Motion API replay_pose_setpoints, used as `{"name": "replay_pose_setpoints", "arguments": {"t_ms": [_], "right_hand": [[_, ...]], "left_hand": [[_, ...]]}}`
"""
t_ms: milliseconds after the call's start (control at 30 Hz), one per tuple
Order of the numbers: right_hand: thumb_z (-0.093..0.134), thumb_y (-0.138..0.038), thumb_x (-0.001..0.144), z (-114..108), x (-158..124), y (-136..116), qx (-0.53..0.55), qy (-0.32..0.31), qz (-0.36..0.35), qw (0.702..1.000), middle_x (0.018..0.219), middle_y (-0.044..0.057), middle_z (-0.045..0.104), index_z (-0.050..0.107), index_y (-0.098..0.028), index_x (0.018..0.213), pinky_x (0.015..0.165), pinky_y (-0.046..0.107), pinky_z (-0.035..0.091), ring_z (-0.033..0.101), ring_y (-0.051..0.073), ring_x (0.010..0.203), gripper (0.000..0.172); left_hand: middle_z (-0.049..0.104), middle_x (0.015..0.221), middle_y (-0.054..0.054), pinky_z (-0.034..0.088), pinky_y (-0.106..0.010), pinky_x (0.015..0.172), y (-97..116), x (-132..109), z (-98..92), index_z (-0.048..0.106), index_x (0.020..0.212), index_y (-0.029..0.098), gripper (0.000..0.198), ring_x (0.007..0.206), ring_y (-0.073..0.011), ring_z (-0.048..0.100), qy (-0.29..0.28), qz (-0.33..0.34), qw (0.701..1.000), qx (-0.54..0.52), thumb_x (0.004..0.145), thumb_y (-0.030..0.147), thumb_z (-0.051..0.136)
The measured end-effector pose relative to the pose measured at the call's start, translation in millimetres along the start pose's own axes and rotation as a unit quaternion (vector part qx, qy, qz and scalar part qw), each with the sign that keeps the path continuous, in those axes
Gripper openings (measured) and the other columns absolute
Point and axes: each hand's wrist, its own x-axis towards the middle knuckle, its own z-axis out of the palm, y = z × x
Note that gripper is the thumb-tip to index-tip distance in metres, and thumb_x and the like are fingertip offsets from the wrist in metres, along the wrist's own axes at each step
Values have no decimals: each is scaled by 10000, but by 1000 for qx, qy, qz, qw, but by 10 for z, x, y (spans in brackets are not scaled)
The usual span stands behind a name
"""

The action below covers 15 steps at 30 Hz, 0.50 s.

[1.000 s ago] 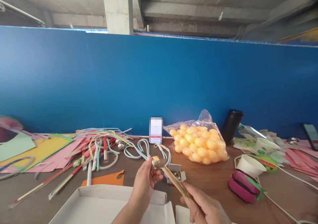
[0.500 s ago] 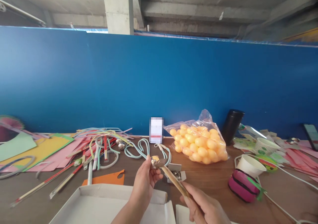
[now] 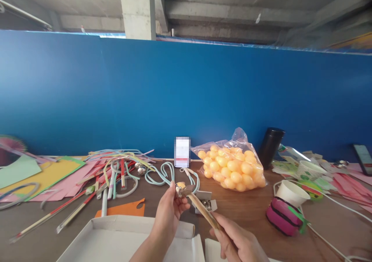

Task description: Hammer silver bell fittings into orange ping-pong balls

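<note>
Near the middle of the view, my left hand [image 3: 170,211] pinches a small orange ball [image 3: 180,185] with silvery metal pieces [image 3: 179,191] on its near side. From the lower right, my right hand [image 3: 234,235] is wrapped round the wooden handle [image 3: 205,211] of a tool. The tool's dark metal head [image 3: 188,189] meets the silvery pieces at my left fingertips; its exact shape is hard to make out. Just behind the handle, a small open box [image 3: 213,205] holds small metal parts.
White box lid [image 3: 122,225] lies in front. A clear bag of orange balls [image 3: 235,169], black bottle [image 3: 271,147], paper cup [image 3: 293,193] and magenta pouch [image 3: 283,217] stand right. Tubes, sticks and coloured paper [image 3: 55,174] spread left. A badge [image 3: 182,152] leans on the blue partition [image 3: 186,95].
The whole view has shifted very slightly. Both hands keep their grips, and the tool head stays against the metal pieces with almost no visible movement.
</note>
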Motion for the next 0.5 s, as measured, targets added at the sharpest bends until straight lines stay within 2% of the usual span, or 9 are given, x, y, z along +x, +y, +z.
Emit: {"name": "replay_pose_setpoints", "arguments": {"t_ms": [233, 400, 500], "right_hand": [[457, -415, 915, -79, -1, -101, 29, 15, 30, 999, 827, 54, 743, 582, -257, 1207, 550, 190, 561, 641, 119, 493, 354], [457, -418, 915, -76, -9, -89, 30, 26, 12, 999, 834, 51, 744, 582, -266, 1208, 560, 184, 560, 629, 109, 467, 353], [447, -422, 917, -52, -5, -57, 12, 25, 1, 1000, 839, 64, 745, 588, -247, 1208, 647, 201, 577, 672, 127, 533, 367]], "left_hand": [[633, 655, -51, 515, -228, 486, -5, 15, 14, 622, 861, 101, 326, 502, -93, 534, -6, 0, 1000, 6, 816, 423, 605], [636, 658, -49, 515, -231, 482, -30, 29, -6, 621, 865, 106, 342, 509, -98, 546, -4, 5, 1000, 8, 781, 436, 644], [623, 650, -38, 520, -233, 488, -33, 18, -13, 625, 885, 106, 356, 517, -99, 549, -8, 8, 1000, 11, 771, 442, 654]]}}
